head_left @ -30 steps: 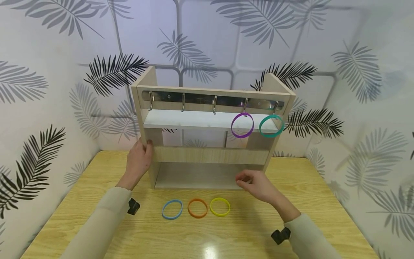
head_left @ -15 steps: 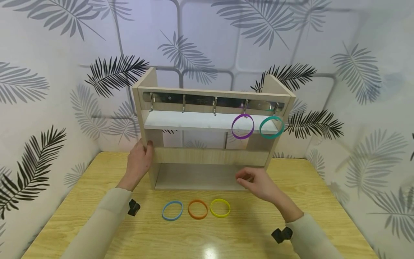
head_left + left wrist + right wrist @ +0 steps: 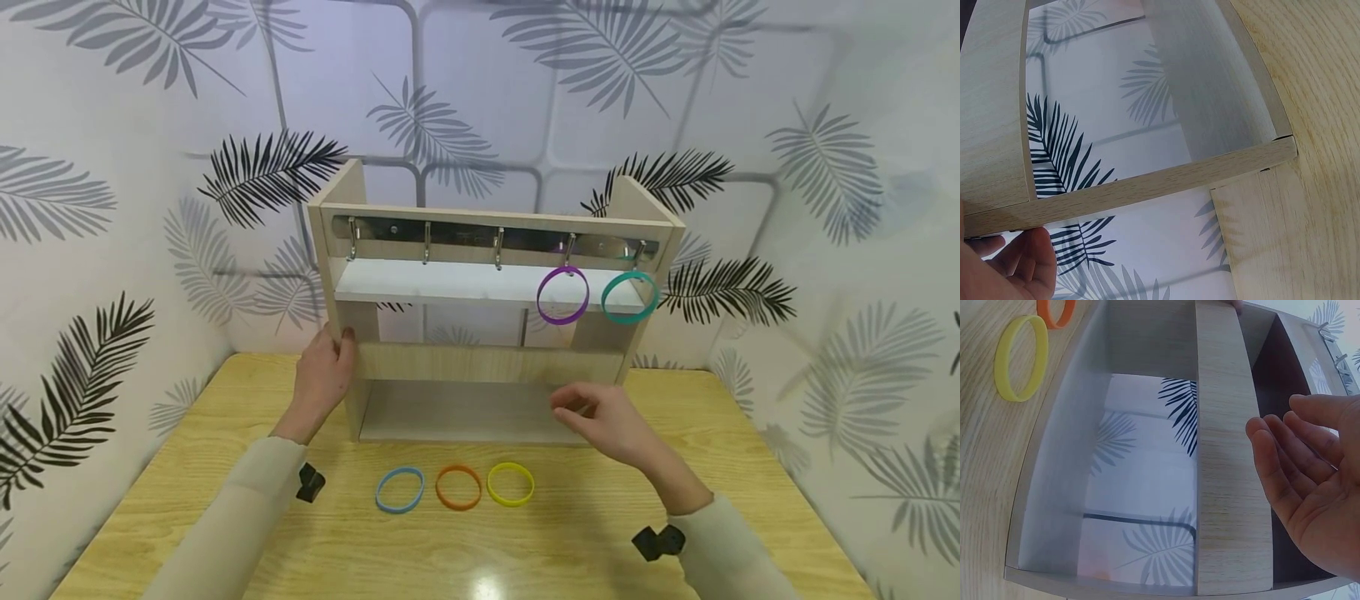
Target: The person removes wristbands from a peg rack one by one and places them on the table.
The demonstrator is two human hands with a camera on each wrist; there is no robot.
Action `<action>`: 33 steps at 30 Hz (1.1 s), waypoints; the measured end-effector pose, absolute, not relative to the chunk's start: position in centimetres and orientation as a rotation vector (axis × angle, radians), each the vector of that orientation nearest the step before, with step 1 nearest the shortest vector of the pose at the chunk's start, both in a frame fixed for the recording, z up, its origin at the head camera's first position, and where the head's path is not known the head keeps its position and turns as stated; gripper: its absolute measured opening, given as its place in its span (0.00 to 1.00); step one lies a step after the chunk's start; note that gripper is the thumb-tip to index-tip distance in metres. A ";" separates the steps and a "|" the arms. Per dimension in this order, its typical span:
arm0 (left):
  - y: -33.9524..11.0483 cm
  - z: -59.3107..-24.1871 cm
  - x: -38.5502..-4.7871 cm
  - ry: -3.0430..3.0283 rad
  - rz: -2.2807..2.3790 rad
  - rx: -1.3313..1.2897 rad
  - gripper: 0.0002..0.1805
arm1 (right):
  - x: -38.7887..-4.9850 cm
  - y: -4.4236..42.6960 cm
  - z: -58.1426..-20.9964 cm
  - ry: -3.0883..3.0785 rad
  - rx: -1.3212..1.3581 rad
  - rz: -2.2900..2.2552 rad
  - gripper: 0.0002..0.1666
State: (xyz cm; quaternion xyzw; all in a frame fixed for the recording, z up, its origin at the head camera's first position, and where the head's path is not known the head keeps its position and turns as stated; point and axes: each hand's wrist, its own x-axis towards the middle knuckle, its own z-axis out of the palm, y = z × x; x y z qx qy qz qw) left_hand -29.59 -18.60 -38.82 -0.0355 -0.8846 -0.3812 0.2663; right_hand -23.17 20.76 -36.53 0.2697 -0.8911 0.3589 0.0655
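My left hand (image 3: 321,373) grips the left side panel of a pale wooden shelf unit (image 3: 487,362), thumb on the front edge. In the left wrist view its curled fingers (image 3: 1038,250) lie against the panel's far side. My right hand (image 3: 603,417) hovers before the shelf's lower right part, fingers loosely bent and holding nothing; the right wrist view shows its bare palm (image 3: 1329,506). From the metal hook rail (image 3: 465,237) hang a purple wristband (image 3: 543,311) and a teal wristband (image 3: 630,320). Blue (image 3: 380,500), orange (image 3: 459,507) and yellow wristbands (image 3: 511,503) lie flat on the table.
The shelf stands upright on a wood-grain table (image 3: 375,558), near a leaf-patterned wall (image 3: 480,100). Hooks on the rail's left and middle part bear no bands. Black wrist cameras (image 3: 658,543) sit at both cuffs.
My right hand has risen a little and shifted slightly right, still holding nothing. The left hand keeps its grip on the shelf, and the wristbands stay in place.
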 end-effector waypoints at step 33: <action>-18.6 -39.2 -29.8 -2.364 -1.021 -0.083 0.27 | -23.0 20.9 -34.8 -2.572 0.875 1.086 0.08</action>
